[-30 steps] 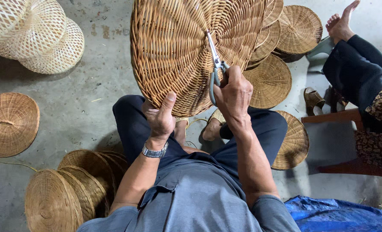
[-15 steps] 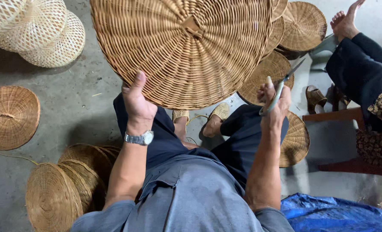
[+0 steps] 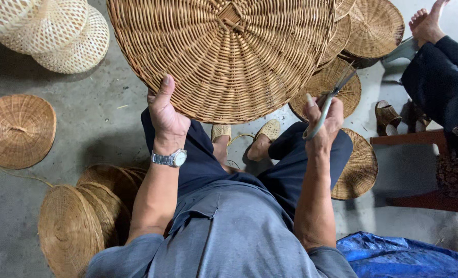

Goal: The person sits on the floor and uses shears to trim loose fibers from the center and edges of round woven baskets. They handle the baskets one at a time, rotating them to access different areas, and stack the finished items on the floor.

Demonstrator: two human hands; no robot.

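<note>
Trimming step: my left hand [image 3: 166,116] grips wicker tray [image 3: 224,54] rim, frame top; right hand [image 3: 323,119] clasps scissors [image 3: 328,102], next needing blade alignment.

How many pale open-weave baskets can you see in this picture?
3, nested in a row at the top left: one at the corner, one in the middle, one rightmost. More may lie beyond the frame.

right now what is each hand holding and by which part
The left hand grips the large round woven tray by its near rim. The right hand holds scissors by the handles.
</note>
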